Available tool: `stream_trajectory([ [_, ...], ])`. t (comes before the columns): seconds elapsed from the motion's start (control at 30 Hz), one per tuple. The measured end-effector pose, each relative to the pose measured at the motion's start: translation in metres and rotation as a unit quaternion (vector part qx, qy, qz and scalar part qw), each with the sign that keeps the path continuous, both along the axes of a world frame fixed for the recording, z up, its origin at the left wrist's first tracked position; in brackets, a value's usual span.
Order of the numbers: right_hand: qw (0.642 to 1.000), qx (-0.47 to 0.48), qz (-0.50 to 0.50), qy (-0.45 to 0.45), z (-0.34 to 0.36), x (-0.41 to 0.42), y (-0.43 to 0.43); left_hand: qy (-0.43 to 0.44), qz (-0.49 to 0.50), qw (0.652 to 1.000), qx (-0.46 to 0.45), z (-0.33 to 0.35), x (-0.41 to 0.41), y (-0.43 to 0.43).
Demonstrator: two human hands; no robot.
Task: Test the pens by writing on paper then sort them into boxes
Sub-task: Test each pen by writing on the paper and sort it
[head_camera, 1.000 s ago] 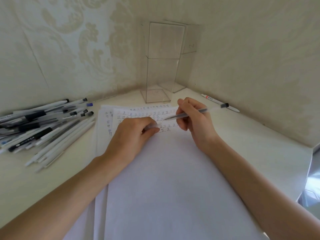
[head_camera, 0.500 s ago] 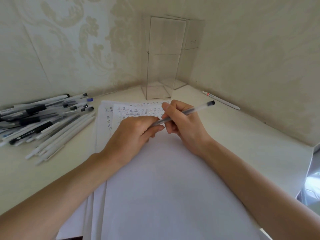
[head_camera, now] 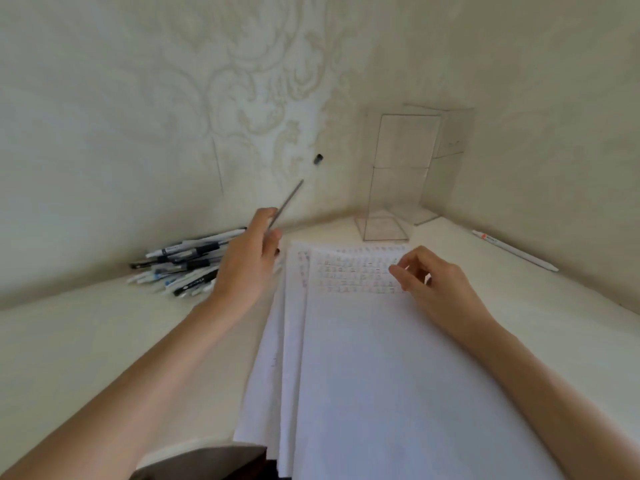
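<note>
One pen (head_camera: pixel 285 202) pinched in the raised left hand (head_camera: pixel 247 268); right hand (head_camera: pixel 429 282) loose over paper (head_camera: pixel 363 375).

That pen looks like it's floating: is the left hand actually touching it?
Touching. The head view shows the left hand pinching the pen near its lower end.

The sheets (head_camera: pixel 381 375) under my right hand (head_camera: pixel 429 282) are smooth, matt white paper. The pen (head_camera: pixel 287 202) in my left hand (head_camera: pixel 249 268) looks like translucent grey plastic. Beyond that hand, the heap of pens (head_camera: pixel 180 265) is white and black plastic. Past my right hand, the boxes (head_camera: pixel 398 174) are clear, shiny plastic. The tabletop (head_camera: pixel 86 341) is smooth and matt.
</note>
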State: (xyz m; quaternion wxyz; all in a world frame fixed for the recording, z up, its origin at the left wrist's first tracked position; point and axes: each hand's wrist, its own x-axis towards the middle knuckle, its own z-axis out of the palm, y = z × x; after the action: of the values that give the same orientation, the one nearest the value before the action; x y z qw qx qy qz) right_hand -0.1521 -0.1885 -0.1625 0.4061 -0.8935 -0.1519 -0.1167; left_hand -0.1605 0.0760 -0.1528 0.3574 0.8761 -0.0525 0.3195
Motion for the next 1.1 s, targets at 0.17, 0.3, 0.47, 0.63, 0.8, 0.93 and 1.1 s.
stream_trajectory([
  [0.17, 0.998, -0.060, 0.019, -0.005, -0.002, 0.000, 0.003, 0.037, 0.177, 0.969, 0.166, 0.013, -0.004, 0.068],
  [0.3, 0.998, -0.060, 0.024, -0.006, -0.003, 0.001, 0.003, 0.075, 0.251, 0.933, 0.245, 0.011, -0.001, 0.080],
  [0.47, 0.998, -0.045, 0.034, 0.005, -0.001, -0.002, 0.002, -0.004, 0.235, 0.932, 0.277, 0.009, 0.001, 0.055],
  [0.63, 0.999, -0.044, 0.006, -0.009, 0.004, 0.000, -0.005, -0.024, -0.019, 0.969, 0.244, 0.005, -0.001, -0.034],
  [0.8, 0.986, -0.054, -0.141, -0.071, 0.000, 0.025, -0.043, 0.072, -0.225, 0.946, 0.223, -0.019, 0.006, -0.114],
  [0.93, 0.951, -0.181, -0.246, -0.047, -0.006, 0.053, -0.090, 0.125, -0.279, 0.914, 0.268, -0.032, 0.013, -0.128],
  [1.1, 0.914, -0.268, -0.304, 0.028, -0.016, 0.071, -0.117, 0.133, -0.288, 0.915, 0.248, -0.037, 0.015, -0.123],
])
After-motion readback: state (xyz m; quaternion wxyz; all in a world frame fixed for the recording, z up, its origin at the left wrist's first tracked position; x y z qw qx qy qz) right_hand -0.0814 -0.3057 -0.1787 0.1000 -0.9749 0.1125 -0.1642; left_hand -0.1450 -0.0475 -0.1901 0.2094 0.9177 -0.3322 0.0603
